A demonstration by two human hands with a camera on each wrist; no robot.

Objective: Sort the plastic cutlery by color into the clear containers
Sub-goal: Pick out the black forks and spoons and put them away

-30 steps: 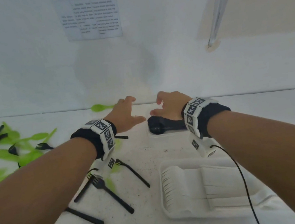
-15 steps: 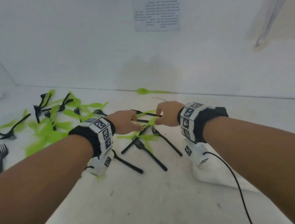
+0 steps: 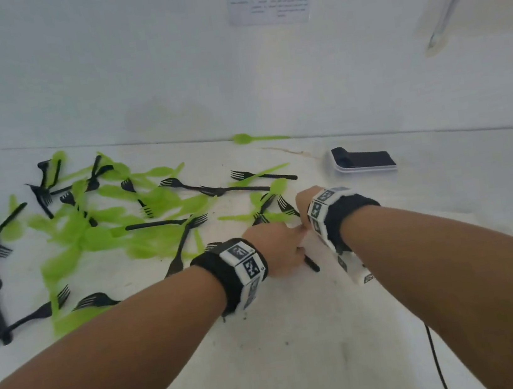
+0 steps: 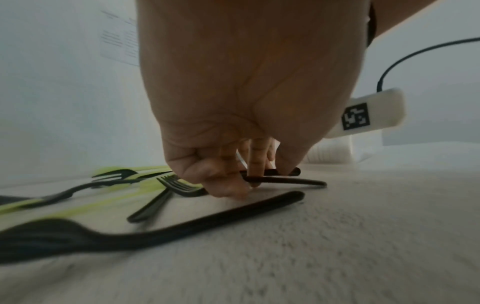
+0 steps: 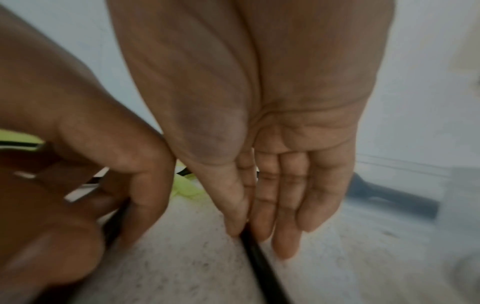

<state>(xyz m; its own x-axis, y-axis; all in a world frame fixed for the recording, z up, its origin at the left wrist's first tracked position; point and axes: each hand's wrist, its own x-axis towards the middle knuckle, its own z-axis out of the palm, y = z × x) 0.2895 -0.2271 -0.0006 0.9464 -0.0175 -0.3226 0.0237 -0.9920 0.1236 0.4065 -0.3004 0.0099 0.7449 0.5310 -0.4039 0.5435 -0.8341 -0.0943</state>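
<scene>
Black fork handles [image 4: 283,181] lie pinched under both hands [image 3: 291,242].

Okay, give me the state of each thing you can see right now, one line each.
Left hand: fingers curled round black fork handles on the table.
Right hand: thumb and fingers pinch a black handle.
Black forks: most lie loose, scattered.
Green cutlery: loose, mixed with the forks.
Far container: holds black pieces.
Table: white, specked.
</scene>
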